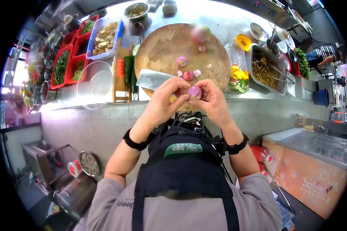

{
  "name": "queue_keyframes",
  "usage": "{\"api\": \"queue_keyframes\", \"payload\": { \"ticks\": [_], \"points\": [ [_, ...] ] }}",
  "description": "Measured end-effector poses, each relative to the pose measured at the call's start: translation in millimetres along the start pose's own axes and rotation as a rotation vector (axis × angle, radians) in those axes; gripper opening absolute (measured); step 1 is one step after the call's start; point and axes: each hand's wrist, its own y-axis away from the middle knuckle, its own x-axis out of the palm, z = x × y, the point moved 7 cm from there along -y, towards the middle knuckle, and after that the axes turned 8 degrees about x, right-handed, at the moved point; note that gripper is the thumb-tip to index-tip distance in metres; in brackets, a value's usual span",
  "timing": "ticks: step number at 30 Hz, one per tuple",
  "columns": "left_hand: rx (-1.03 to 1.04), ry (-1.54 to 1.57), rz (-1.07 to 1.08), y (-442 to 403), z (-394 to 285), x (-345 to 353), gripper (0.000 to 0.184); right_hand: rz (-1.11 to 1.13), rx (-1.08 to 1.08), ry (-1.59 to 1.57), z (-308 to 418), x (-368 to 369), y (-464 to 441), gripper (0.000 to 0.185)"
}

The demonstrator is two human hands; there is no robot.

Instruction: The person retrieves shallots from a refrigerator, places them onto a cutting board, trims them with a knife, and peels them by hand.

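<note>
Both my hands meet over the near edge of a round wooden chopping board (162, 42). Between their fingertips is a small red onion (194, 92). My left hand (169, 94) pinches its left side, and my right hand (211, 101) grips it from the right. A cleaver (152, 79) lies on the board by my left hand, its broad blade pointing left and its handle hidden behind the fingers. Just beyond my hands sit another red onion (188, 76) and a paler purple one (182, 61), with several bits of peel around them.
A blurred round item (200, 33) is at the board's far edge. To the left stand a clear tub (95, 85), a blue-rimmed bin (120, 32) of sliced pieces and red baskets (60, 67). On the right is a metal tray (279, 63) of brownish food. A person (323, 57) stands far right.
</note>
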Motion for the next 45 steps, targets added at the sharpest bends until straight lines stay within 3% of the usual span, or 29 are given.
{"api": "queue_keyframes", "payload": {
  "ticks": [7, 12, 28, 34, 45],
  "points": [
    [-0.124, 0.111, 0.079, 6.7, 9.9, 1.9, 0.028, 0.035, 0.026, 0.034, -1.1, 2.5, 5.5, 0.047],
    [-0.196, 0.173, 0.081, 9.8, 11.7, 6.2, 0.027, 0.033, 0.017, 0.09, -1.5, 0.0, 7.4, 0.046],
    [-0.18, 0.24, 0.023, 9.5, 8.3, 11.7, 0.027, 0.038, 0.033, 0.1, -2.7, -4.5, 11.9, 0.048],
    [-0.187, 0.156, 0.077, 8.7, 9.9, 17.9, 0.029, 0.028, 0.056, 0.085, -4.7, -5.0, 12.6, 0.046],
    [-0.082, -0.176, -0.056, 11.2, 4.4, 21.9, 0.021, -0.014, 0.024, 0.133, -8.1, -5.3, 6.4, 0.04]
  ]
}}
